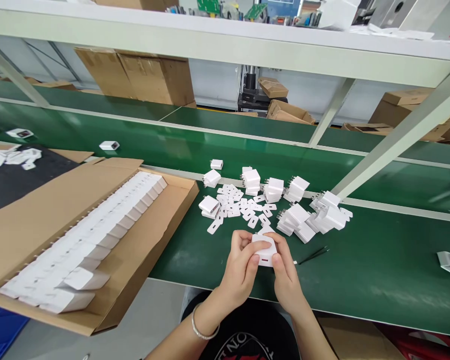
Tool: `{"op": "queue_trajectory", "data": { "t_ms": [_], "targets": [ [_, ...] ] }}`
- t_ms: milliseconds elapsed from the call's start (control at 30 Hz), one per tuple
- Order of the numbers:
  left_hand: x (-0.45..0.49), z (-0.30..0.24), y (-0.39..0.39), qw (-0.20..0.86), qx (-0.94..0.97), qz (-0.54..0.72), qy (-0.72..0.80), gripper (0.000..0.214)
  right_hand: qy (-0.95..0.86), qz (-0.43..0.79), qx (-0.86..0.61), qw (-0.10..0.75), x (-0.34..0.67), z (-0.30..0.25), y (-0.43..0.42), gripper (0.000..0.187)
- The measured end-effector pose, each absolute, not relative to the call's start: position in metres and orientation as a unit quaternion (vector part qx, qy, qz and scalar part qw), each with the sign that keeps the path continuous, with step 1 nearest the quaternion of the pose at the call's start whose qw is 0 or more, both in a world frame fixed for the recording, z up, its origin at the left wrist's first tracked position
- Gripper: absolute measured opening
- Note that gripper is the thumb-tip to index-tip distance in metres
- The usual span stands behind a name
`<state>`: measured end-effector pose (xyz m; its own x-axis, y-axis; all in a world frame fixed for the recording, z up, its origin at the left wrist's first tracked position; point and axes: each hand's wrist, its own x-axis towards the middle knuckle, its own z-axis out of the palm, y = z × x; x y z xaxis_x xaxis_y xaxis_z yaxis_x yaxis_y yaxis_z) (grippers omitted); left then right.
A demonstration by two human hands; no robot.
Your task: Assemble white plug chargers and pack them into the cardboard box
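Observation:
A white charger plug (264,249) with a dark red USB port facing me is held between both hands above the green table's front edge. My left hand (239,262) grips its left side, with a finger lying across the top face. My right hand (285,260) closes on its right side, thumb near the port end. Just beyond the hands lie loose flat white tabs (230,200) with holes in them. Stacks of white chargers (295,216) stand behind and to the right, several with their prongs showing.
An open cardboard box (176,200) at left holds rows of white chargers (97,240). Black tweezers (313,255) lie right of my hands. A shelf post (393,135) rises at right. Small white chargers (109,145) sit on the green strip (195,150) behind.

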<state>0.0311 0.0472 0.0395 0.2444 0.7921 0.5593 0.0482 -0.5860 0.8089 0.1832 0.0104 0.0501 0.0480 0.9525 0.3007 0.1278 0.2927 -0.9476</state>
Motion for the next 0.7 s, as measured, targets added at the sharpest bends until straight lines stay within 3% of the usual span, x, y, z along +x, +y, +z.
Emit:
{"op": "queue_trajectory", "data": {
  "t_ms": [133,267,500,700],
  "targets": [
    [0.033,0.039,0.051,0.361,0.7,0.547,0.283,0.032,-0.589,0.303,-0.484,0.571,0.178,0.047,0.011,0.031],
    [0.037,0.032,0.052,0.392,0.655,0.572,0.299,0.034,-0.587,0.321,-0.483,0.565,0.175,0.047,0.014,0.038],
    [0.031,0.022,0.047,0.56,0.55,0.556,0.274,0.041,-0.563,0.37,-0.484,0.559,0.175,0.043,0.012,0.041],
    [0.013,0.034,0.056,0.492,0.666,0.488,0.275,0.048,-0.543,0.418,-0.449,0.574,0.175,0.04,0.009,0.044]
  ]
}}
